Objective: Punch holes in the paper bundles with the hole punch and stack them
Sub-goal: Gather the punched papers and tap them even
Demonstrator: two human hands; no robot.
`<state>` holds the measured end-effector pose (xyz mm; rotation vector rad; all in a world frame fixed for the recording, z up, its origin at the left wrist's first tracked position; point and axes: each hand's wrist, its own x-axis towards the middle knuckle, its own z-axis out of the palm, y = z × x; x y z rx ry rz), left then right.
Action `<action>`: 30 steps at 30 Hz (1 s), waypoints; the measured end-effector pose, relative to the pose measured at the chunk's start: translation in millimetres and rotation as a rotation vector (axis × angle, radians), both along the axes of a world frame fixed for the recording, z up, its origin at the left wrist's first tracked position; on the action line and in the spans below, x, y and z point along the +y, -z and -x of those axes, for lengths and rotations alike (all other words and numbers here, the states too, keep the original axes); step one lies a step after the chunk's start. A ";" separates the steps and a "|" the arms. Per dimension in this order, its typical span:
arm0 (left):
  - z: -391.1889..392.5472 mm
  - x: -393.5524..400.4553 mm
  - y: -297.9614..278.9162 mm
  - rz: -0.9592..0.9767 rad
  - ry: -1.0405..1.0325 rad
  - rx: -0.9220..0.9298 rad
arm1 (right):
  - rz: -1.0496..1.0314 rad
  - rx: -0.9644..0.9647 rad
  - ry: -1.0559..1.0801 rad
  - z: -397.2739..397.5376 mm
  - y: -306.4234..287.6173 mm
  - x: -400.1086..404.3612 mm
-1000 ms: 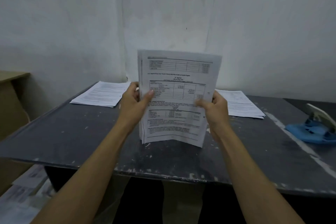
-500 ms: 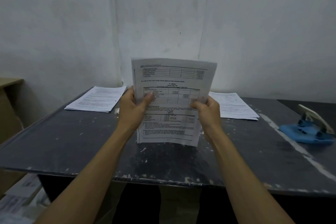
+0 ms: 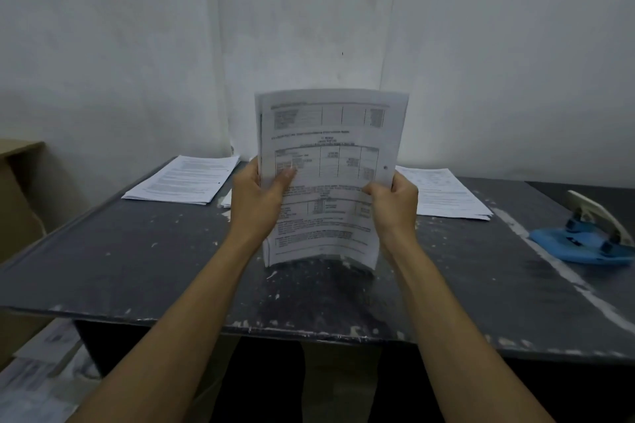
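Both hands are up in front, holding a bundle of white printed paper sheets (image 3: 330, 178) upright on end. The left hand (image 3: 256, 204) grips the bundle's left edge, thumb laid across the front page and fingers curled round behind. The right hand (image 3: 395, 204) grips the right edge the same way, thumb pinching the front sheet. The bundle's bottom edge sits down at the dark, paint-flecked tabletop (image 3: 171, 268), near the middle of the surface; whether it truly touches is hard to tell, as the lower corner bows outward. The printed tables on the front page are blurred and unreadable, and a small dark dot shows near the right margin.

At the far left corner of the surface lies a flat stack of white printed sheets (image 3: 182, 180). Toward the far right, partly hidden behind the right hand, lies a second flat stack of white printed pages (image 3: 446, 194). At the right edge of the surface sits a blue hole punch with a cream lever (image 3: 584, 237), lever raised, well apart from both hands.

No containers sit on the surface. Off the left side stands a brown cardboard box (image 3: 20, 189), contents unseen, and loose papers on the floor (image 3: 37, 378) lie below the near left corner.
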<state>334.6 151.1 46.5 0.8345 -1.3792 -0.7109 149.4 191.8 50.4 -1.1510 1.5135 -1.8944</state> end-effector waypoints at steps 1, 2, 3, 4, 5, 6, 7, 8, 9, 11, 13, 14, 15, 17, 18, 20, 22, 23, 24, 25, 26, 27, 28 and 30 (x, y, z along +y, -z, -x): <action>0.2 0.3 -1.6 0.003 0.000 0.010 | 0.009 -0.002 0.007 0.6 -2.3 -0.1; 0.2 0.4 -1.7 0.004 0.003 0.019 | 0.017 -0.003 0.009 1.1 -2.6 -0.5; 0.3 0.7 0.3 -0.005 0.011 0.024 | 0.013 -0.001 0.003 0.9 -0.8 -0.2; 0.6 1.6 4.0 -0.022 0.023 0.026 | -0.007 0.008 -0.004 0.3 3.3 -0.5; 1.1 2.5 8.9 -0.042 0.036 0.019 | -0.040 0.021 -0.012 -0.4 9.1 -1.2; 1.7 3.6 14.5 -0.054 0.044 0.007 | -0.071 0.043 -0.017 -0.7 15.8 -1.8; 1.9 4.4 19.1 -0.059 0.044 -0.007 | -0.087 0.050 -0.020 -1.6 20.3 -1.5; 1.5 4.4 21.7 -0.059 0.044 -0.018 | -0.088 0.045 -0.017 -1.9 21.9 -1.6; 0.7 4.4 21.4 -0.059 0.044 -0.020 | -0.077 0.032 -0.008 -1.8 20.8 -1.1; -1.6 2.2 15.7 -0.059 0.035 -0.014 | -0.031 0.021 0.018 1.6 15.2 -1.1; -3.4 -0.9 8.4 -0.037 0.024 -0.025 | -0.029 0.020 0.028 4.9 10.0 -3.8; -3.0 -1.6 5.4 -0.027 0.022 -0.037 | -0.037 0.030 0.023 5.5 8.8 -6.0; -1.9 -2.0 3.2 -0.021 0.021 -0.045 | -0.048 0.038 0.018 5.1 8.2 -8.0; 0.7 -2.3 0.1 -0.012 0.013 -0.045 | -0.046 0.045 0.025 4.9 6.8 -11.9; 1.8 -2.4 -0.8 -0.001 0.007 -0.043 | -0.026 0.042 0.030 5.0 5.5 -12.6; 2.8 -3.5 0.6 0.014 -0.003 -0.037 | 0.004 0.030 0.041 4.1 3.8 -10.2; 2.7 -2.6 7.0 -0.001 0.003 -0.046 | -0.007 0.023 0.030 2.5 10.1 -8.3; 2.7 -2.5 11.9 -0.015 0.007 -0.059 | -0.025 0.025 0.008 2.0 16.0 -8.1; 2.9 -2.3 16.4 -0.028 0.007 -0.072 | -0.041 0.020 -0.013 1.5 22.0 -8.3; 2.8 -2.2 19.1 -0.039 0.003 -0.082 | -0.053 0.014 -0.026 1.2 26.4 -8.2; 2.3 -2.7 19.6 -0.045 0.001 -0.088 | -0.055 0.007 -0.030 0.9 28.3 -8.3; 1.9 -3.5 18.5 -0.049 0.005 -0.091 | -0.057 0.006 -0.026 1.5 28.7 -9.4; 1.0 -5.3 17.2 -0.057 0.016 -0.091 | -0.057 0.008 -0.022 2.6 28.1 -10.2; -2.2 -6.7 13.8 -0.064 0.053 -0.091 | -0.056 0.016 -0.018 6.0 24.8 -9.4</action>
